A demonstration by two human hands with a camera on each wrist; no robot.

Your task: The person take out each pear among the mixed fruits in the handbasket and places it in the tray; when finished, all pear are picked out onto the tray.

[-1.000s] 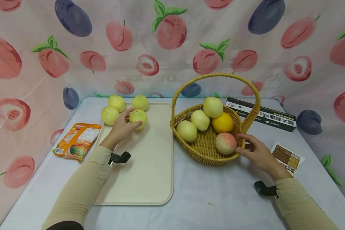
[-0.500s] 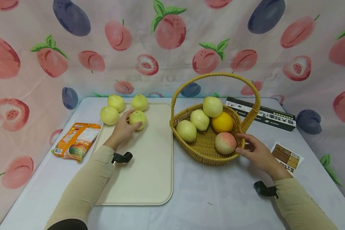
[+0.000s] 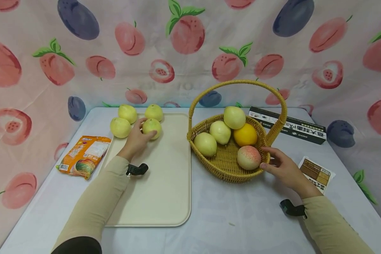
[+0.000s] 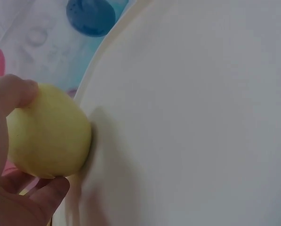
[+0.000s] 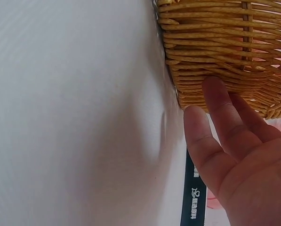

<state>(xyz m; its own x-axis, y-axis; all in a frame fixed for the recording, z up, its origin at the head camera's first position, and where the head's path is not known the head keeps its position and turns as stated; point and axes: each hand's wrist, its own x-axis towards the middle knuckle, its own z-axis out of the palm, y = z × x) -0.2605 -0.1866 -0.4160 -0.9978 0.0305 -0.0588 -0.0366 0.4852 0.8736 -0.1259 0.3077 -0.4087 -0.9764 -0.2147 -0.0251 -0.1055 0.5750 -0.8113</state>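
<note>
Yellow-green fruit [image 3: 153,128]; left hand [image 3: 135,140]: grip pinching it; right hand [image 3: 289,173]: grip spread, touching wicker basket [image 3: 220,172]

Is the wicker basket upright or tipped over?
The wicker basket is upright: in the head view its handle arches above it, with the orange and the peach resting inside.

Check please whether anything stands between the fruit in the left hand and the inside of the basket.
Yes: the basket's rim and the left post of its handle. Before these, only bare tray shows. The left hand grips the fruit, so nothing visible separates those two.
</note>
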